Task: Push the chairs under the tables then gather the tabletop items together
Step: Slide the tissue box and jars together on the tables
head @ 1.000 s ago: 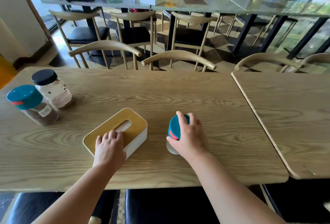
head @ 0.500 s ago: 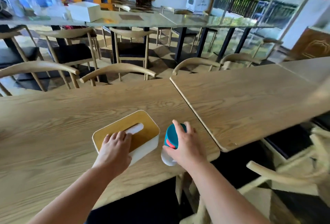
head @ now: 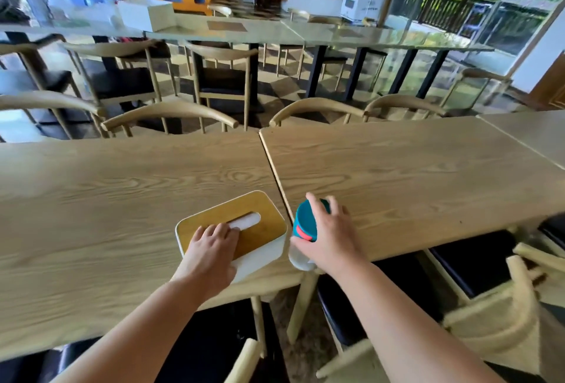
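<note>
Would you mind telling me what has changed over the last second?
Both the tissue box and the teal-lidded jar travelled right along the table, reaching the seam with the next table. Unchanged: left hand pressing the box lid, right hand gripping the jar.

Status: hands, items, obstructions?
Left hand on tissue box lid, thumb hidden. Right hand grips teal-lidded jar, tilted, at table seam. Right tabletop bare.

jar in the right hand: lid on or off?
On. The teal lid caps the clear jar that the right hand grips.
</note>
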